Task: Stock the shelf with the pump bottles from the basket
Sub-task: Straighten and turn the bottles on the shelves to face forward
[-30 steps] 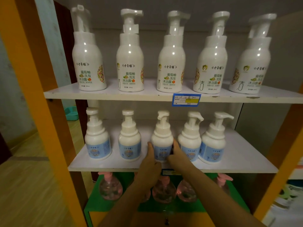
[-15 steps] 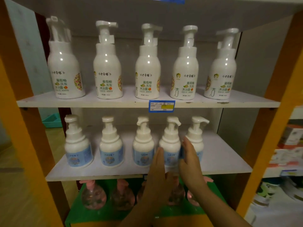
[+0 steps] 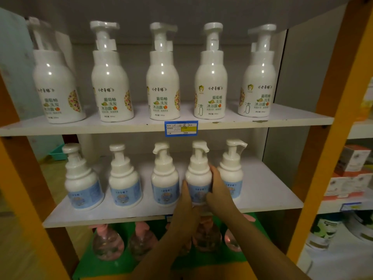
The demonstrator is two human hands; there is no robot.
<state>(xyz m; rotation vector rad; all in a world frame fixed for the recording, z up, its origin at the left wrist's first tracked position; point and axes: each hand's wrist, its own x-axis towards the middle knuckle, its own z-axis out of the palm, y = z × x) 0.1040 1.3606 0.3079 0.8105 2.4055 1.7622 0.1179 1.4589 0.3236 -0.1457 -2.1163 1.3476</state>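
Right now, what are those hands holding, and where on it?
A small blue-labelled pump bottle, held round its lower body by the left hand and right hand.

White bottles wear pale-blue labels; shelf posts orange, price tag blue-and-yellow.
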